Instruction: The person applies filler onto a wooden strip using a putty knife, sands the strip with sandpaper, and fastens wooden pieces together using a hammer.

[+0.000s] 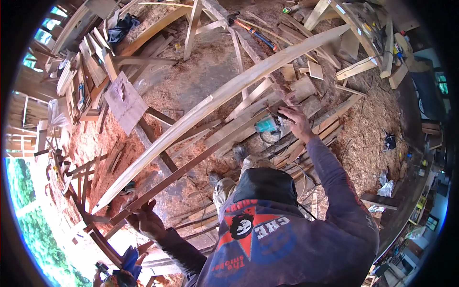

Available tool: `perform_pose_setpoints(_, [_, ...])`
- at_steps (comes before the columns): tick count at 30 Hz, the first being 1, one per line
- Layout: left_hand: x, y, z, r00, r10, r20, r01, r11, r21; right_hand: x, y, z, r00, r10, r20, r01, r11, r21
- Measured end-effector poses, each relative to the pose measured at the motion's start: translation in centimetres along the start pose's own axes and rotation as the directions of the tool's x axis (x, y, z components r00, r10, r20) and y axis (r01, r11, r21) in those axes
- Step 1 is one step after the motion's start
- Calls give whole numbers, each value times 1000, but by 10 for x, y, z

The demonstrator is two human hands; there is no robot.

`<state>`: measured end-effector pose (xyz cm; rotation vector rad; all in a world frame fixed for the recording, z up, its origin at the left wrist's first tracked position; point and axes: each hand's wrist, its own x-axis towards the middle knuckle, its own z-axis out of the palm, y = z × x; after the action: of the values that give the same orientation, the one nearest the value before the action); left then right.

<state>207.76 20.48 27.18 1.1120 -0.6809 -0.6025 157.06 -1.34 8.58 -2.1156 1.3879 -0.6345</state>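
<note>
A long, narrow dark wooden strip (191, 166) runs diagonally in front of me. My left hand (147, 221) grips it near its lower left end, with the fingers partly hidden. At its upper right end, my right hand (295, 119) has its fingers closed round the strip. Just beyond the strip lies a long, pale, curved timber (205, 105), resting across a dark beam and a rough support. A teal power tool (267, 124) sits on boards just left of my right hand, its cable trailing below.
Wood shavings (373, 129) cover much of the floor. A square board (125, 102) lies at the left, near stacked offcuts (71, 79). An orange-and-blue tool (256, 34) rests on the far beam. Another person (126, 265) is at the lower left. Trestle legs stand at the upper right.
</note>
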Motion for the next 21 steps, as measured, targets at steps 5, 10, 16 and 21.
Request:
perform_pose_setpoints(5, [-1,7,6,999,36,29,-36,999,20,-7,-4,5,1000,-11,-29,12,1000,15])
perform_pose_setpoints(10, [3,6,11,999,37,-39,-33,994,108,-13,-16,0,998,-46,-53,46,999,-6])
perform_pose_setpoints(16, [3,4,9,998,39,-51,-32,992,126,-18,-47,-14,998,-68,-20,67,998,-22])
perform_pose_setpoints(21, [4,0,9,999,42,-32,-39,994,97,-10,-66,-1,989,-51,-141,42,997,-66])
